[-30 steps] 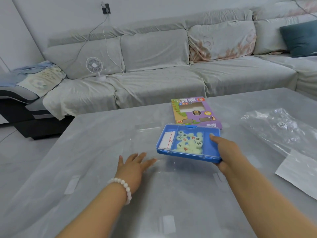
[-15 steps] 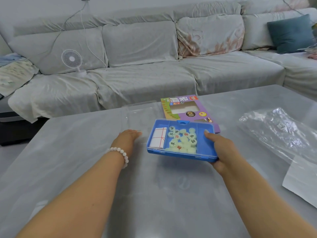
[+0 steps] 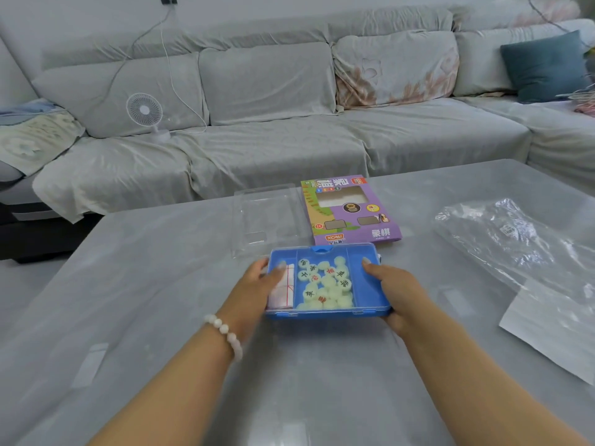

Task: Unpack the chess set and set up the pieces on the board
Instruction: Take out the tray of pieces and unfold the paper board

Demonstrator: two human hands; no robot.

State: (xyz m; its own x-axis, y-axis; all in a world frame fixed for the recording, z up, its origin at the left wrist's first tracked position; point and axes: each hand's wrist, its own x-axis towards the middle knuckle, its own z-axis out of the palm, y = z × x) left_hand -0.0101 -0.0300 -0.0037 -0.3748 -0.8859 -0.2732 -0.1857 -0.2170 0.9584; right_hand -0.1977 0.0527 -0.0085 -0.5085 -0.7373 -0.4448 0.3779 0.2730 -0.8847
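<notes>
Left hand [image 3: 257,284], with a white bead bracelet [image 3: 225,333] at the wrist, closed on the left end of the open blue rectangular plastic case [image 3: 370,291]: thumb over the left rim, fingers reaching into the left compartment and resting on the folded white sheet with red grid lines [image 3: 285,292]. Right hand [image 3: 396,291] gripping the right end of the same case, thumb lying inside the right compartment, remaining fingers hidden under the case. Whether the case rests on the grey table [image 3: 161,284] or is raised off it cannot be told. Middle compartment of the case filled with a loose pile of pale green round chess pieces [image 3: 325,284], marked with red or dark characters, some face up, some tilted. Directly behind the case, flat on the table: purple cardboard packaging sleeve with a cut-out window and printed characters [image 3: 351,214]. Behind the case and to its left, beside the sleeve: clear rectangular plastic lid [image 3: 267,217], lying flat. Well to the right of the case: crumpled transparent plastic bag [image 3: 508,239], with a white paper sheet [image 3: 553,326] at its near edge. Beyond the table, far behind the case: grey covered sofa [image 3: 273,140] carrying a small white desk fan [image 3: 145,112] and a dark teal cushion [image 3: 544,66].
</notes>
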